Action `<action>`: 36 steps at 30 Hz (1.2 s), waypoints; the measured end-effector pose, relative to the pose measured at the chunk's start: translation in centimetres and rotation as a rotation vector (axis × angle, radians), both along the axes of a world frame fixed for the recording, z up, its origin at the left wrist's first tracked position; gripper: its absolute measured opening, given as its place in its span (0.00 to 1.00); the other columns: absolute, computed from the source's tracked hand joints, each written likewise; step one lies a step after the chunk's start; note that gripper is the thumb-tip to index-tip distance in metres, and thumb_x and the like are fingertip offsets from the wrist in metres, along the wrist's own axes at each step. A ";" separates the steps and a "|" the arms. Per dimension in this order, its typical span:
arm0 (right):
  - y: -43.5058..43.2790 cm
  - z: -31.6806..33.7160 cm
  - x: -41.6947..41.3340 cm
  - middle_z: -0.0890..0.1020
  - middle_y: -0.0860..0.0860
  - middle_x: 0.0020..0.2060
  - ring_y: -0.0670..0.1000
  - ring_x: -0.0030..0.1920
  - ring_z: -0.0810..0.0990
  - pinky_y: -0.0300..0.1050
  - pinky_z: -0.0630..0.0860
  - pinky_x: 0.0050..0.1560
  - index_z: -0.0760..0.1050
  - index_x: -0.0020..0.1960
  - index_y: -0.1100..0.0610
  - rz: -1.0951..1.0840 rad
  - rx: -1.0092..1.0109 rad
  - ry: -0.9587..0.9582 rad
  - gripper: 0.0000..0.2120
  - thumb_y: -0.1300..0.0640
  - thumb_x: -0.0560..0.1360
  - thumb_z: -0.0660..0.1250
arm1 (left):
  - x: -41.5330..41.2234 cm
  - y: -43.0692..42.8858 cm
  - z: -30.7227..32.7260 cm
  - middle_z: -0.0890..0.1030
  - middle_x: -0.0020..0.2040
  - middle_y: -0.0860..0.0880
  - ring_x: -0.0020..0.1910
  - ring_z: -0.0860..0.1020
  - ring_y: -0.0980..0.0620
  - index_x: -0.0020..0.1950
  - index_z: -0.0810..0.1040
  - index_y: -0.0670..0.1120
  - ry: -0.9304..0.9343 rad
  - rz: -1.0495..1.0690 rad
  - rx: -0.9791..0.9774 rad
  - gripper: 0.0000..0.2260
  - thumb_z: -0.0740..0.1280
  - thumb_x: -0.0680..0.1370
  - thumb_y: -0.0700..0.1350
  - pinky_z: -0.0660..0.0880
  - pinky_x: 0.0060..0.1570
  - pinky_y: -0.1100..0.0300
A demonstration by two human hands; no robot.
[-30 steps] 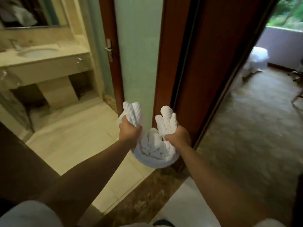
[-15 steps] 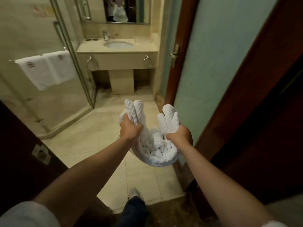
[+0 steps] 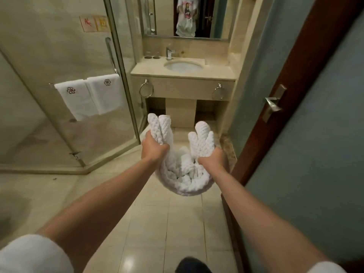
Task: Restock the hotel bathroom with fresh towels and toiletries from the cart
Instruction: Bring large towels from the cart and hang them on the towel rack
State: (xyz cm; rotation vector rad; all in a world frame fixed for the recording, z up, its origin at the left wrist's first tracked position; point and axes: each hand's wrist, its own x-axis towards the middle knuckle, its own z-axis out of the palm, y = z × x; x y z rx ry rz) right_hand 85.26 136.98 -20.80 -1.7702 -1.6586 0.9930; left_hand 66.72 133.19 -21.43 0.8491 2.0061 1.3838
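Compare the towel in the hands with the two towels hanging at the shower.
The held towel is bunched and sags between the left hand and right hand; the hanging towels drape flat and folded. The held towel looks ribbed and lumpy, with no emblem visible; the hanging towels look smooth, each with a flower emblem. All are white.

Rolled towels (image 3: pixel 183 174) hide fingertips of left hand (image 3: pixel 154 149) and right hand (image 3: pixel 213 160).

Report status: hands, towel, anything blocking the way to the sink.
Left hand and right hand each grip one end of the towel. It sags between them in mid-air. No obstacle visible on the floor toward the sink.
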 end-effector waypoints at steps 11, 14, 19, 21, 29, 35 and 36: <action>26.0 0.7 -10.6 0.77 0.46 0.40 0.48 0.40 0.76 0.41 0.72 0.37 0.72 0.49 0.50 0.179 0.028 0.007 0.11 0.57 0.71 0.72 | -10.2 23.1 0.3 0.74 0.62 0.47 0.62 0.75 0.43 0.70 0.64 0.49 -0.048 0.150 0.050 0.32 0.71 0.69 0.37 0.76 0.61 0.43; 33.6 0.9 -13.3 0.77 0.45 0.40 0.49 0.42 0.77 0.44 0.77 0.41 0.73 0.49 0.50 0.211 0.027 0.033 0.11 0.56 0.71 0.73 | -12.7 30.0 0.8 0.74 0.62 0.47 0.61 0.75 0.43 0.69 0.65 0.50 -0.048 0.192 0.056 0.33 0.71 0.66 0.39 0.76 0.60 0.42; 45.1 3.2 -18.2 0.75 0.42 0.37 0.48 0.40 0.77 0.48 0.79 0.44 0.71 0.48 0.48 0.267 0.075 0.069 0.10 0.56 0.71 0.71 | -17.3 39.9 2.5 0.76 0.61 0.48 0.57 0.77 0.46 0.67 0.66 0.52 -0.047 0.259 0.105 0.32 0.71 0.64 0.41 0.76 0.59 0.45; 50.6 3.8 -21.0 0.74 0.41 0.36 0.49 0.41 0.78 0.46 0.79 0.42 0.71 0.48 0.49 0.277 0.114 0.059 0.11 0.57 0.71 0.71 | -19.9 44.7 3.0 0.76 0.61 0.49 0.58 0.77 0.47 0.68 0.67 0.51 -0.023 0.299 0.134 0.31 0.71 0.66 0.40 0.76 0.59 0.47; 66.2 5.0 -32.6 0.83 0.48 0.48 0.53 0.48 0.82 0.54 0.82 0.48 0.76 0.57 0.51 0.258 0.208 0.135 0.20 0.55 0.66 0.70 | -30.6 59.6 5.7 0.76 0.62 0.52 0.61 0.76 0.48 0.69 0.65 0.51 0.049 0.304 0.245 0.30 0.70 0.69 0.40 0.73 0.64 0.45; 78.2 6.3 -42.6 0.83 0.49 0.48 0.54 0.48 0.81 0.49 0.80 0.46 0.76 0.57 0.53 0.234 0.240 0.195 0.19 0.56 0.67 0.70 | -40.4 71.6 8.0 0.75 0.60 0.54 0.60 0.75 0.49 0.68 0.66 0.52 0.075 0.298 0.282 0.28 0.70 0.70 0.40 0.74 0.63 0.46; 80.1 6.3 -44.0 0.83 0.50 0.47 0.54 0.48 0.81 0.48 0.80 0.46 0.76 0.55 0.53 0.230 0.242 0.195 0.17 0.56 0.67 0.70 | -42.0 73.4 8.1 0.75 0.59 0.53 0.58 0.76 0.50 0.67 0.66 0.53 0.076 0.305 0.274 0.28 0.70 0.70 0.41 0.75 0.61 0.46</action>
